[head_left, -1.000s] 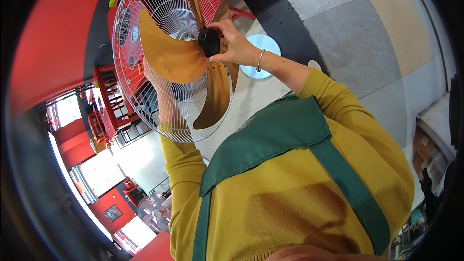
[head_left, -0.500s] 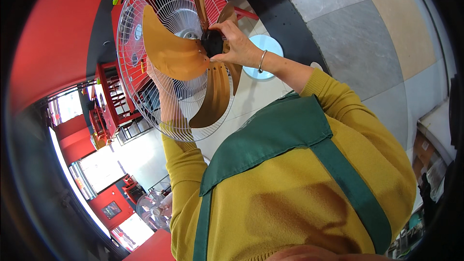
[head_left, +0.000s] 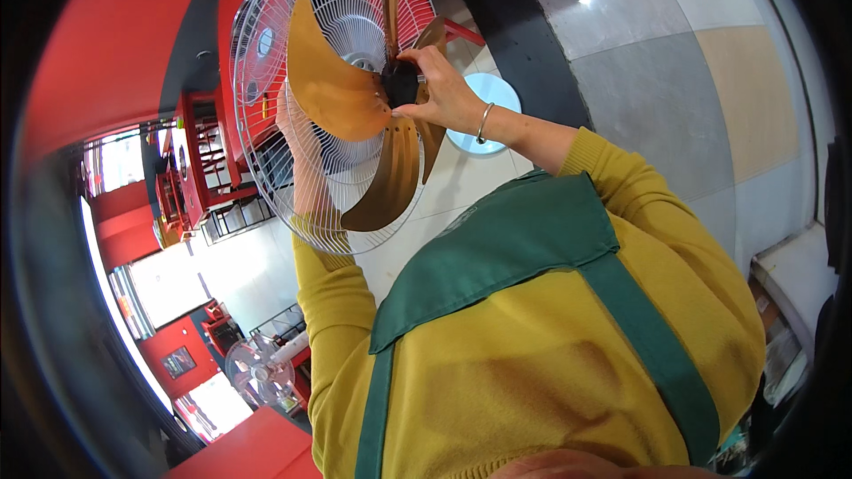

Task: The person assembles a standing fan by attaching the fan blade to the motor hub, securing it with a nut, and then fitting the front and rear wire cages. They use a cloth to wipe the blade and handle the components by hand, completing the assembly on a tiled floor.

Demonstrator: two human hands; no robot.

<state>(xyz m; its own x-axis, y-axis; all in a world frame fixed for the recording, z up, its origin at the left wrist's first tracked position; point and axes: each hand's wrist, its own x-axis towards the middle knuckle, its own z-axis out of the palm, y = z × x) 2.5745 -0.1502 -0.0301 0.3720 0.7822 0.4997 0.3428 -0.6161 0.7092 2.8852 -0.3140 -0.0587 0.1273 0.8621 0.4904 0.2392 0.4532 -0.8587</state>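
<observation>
A large fan stands before me with its round wire grille [head_left: 266, 204] exposed and golden blades [head_left: 330, 80] in front of it. My right hand [head_left: 448, 98], with a bangle on its wrist, is closed on the black hub of the fan blades [head_left: 398, 87]. Its thumb is on the near side of the hub and its fingers on the far side. My left hand [head_left: 297, 129] shows through the wires, behind the grille at its left part. The wires and blade cover its fingers, so their grip cannot be made out.
Below the blades, a round light-blue fan base [head_left: 484, 115] rests on the tiled floor [head_left: 639, 111]. Red tables and chairs [head_left: 200, 160] stand to the left. Another fan [head_left: 260, 371] is at the lower left, near a red surface [head_left: 248, 448].
The view has tilted slightly, so the fan appears a little farther right. My right hand keeps its hold on the hub, and my left arm stays behind the grille.
</observation>
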